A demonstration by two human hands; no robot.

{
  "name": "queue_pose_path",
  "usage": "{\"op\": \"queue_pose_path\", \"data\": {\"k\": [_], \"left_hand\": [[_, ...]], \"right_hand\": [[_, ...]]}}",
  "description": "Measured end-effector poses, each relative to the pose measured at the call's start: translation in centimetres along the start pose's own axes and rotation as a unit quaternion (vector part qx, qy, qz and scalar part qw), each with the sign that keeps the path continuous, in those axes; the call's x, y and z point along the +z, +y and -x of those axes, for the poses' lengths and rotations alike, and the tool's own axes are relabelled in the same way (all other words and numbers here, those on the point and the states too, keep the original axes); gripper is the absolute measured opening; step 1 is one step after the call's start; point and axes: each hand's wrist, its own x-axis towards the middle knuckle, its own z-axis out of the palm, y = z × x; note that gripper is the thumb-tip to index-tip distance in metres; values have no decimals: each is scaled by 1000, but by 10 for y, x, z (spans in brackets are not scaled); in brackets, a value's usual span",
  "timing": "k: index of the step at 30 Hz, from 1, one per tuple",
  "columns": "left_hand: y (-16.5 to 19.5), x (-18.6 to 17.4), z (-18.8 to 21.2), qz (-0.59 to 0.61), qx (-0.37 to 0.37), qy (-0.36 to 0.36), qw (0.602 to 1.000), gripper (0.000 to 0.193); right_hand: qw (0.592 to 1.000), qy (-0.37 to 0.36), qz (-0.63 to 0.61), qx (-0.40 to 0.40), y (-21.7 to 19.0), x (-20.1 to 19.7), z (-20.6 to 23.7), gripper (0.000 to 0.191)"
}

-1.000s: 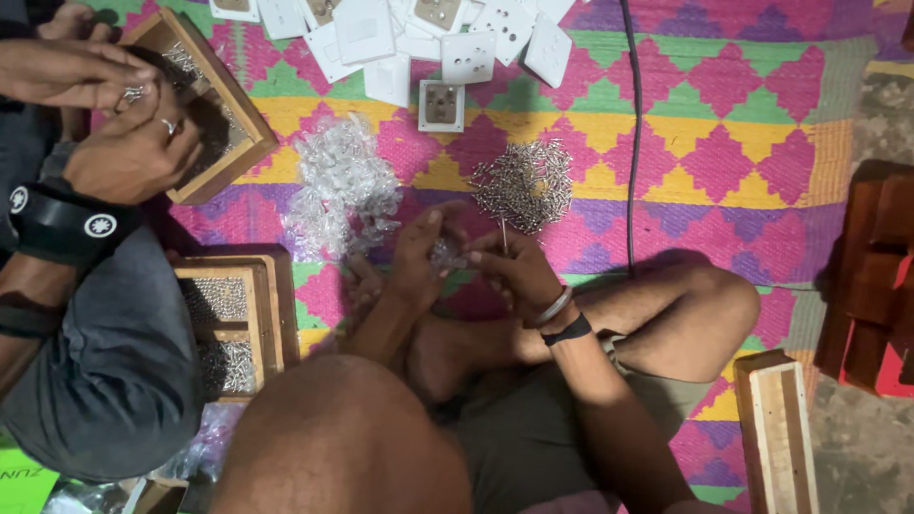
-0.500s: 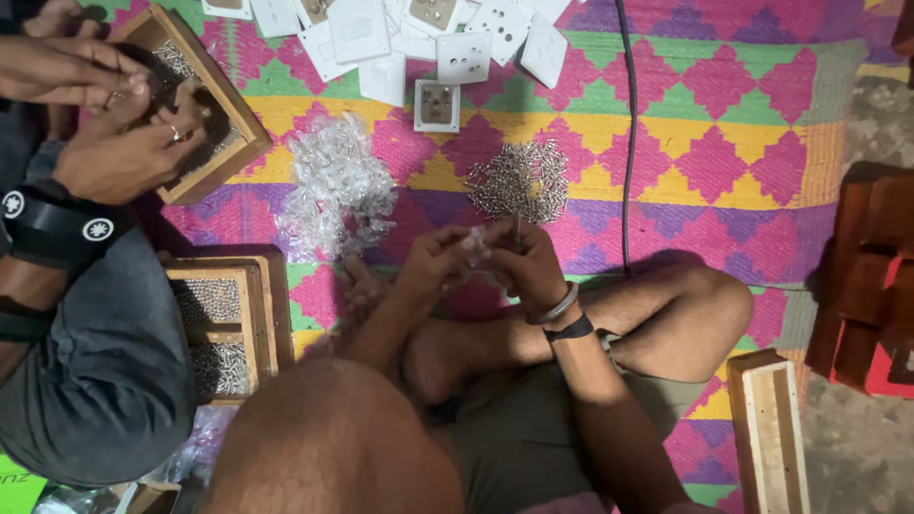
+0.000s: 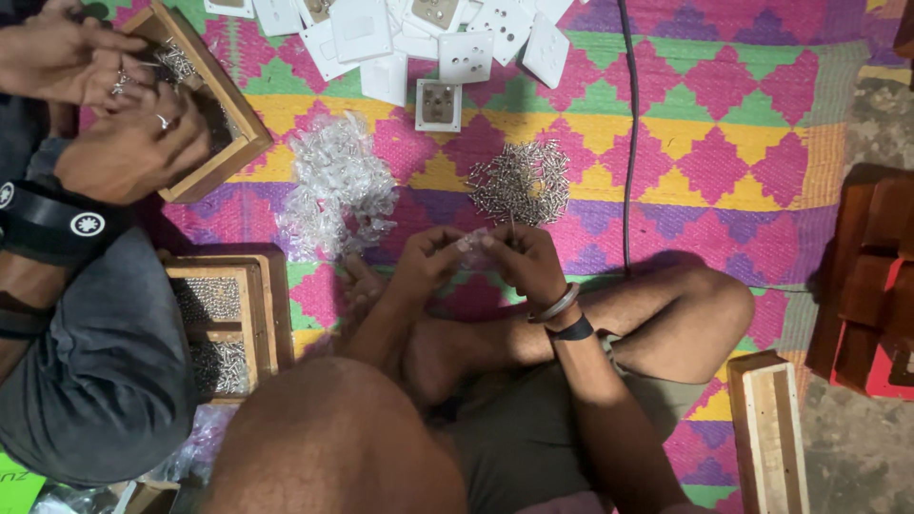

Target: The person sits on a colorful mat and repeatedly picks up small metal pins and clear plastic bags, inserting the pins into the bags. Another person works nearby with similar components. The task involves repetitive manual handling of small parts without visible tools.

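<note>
I sit cross-legged on a patterned mat. My left hand (image 3: 427, 262) and my right hand (image 3: 525, 262) meet in front of me, both pinching one small clear plastic packet (image 3: 473, 242) between the fingertips. A thin metal screw or pin stands up from my right fingers. Just beyond my hands lies a heap of small metal screws (image 3: 519, 182). To its left sits a pile of clear plastic packets (image 3: 336, 188). My right wrist carries a metal bangle and a black band.
White switch plates (image 3: 447, 38) lie scattered at the top of the mat. A co-worker's hands (image 3: 114, 105) work over a wooden tray (image 3: 221, 112) at upper left. Another wooden tray of screws (image 3: 221, 324) sits left. A black cable (image 3: 628, 133) crosses the mat; wooden blocks (image 3: 871, 276) stand right.
My hands have lifted slightly and come together on the packet. The co-worker's hands have shifted over the wooden tray.
</note>
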Motion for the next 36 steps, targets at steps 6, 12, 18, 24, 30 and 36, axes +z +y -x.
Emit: {"op": "queue_pose_path", "data": {"k": [6, 12, 18, 24, 30, 36], "left_hand": [[-3, 3, -4, -73, 79, 14, 994, 12], [-3, 1, -4, -34, 28, 57, 997, 17], [0, 2, 1, -2, 42, 17, 999, 18], [-2, 4, -1, -72, 45, 80, 993, 14], [-7, 3, -3, -105, 106, 104, 983, 17], [-17, -4, -4, -195, 121, 114, 967, 17]], "right_hand": [[997, 25, 55, -37, 3, 7, 3, 15], [971, 102, 185, -114, -3, 17, 7, 14], [985, 64, 121, -100, -4, 13, 2, 17], [952, 116, 238, -154, -8, 14, 7, 22], [837, 121, 468, -256, -9, 21, 20, 27], [839, 75, 498, -204, -7, 17, 16, 29]]}}
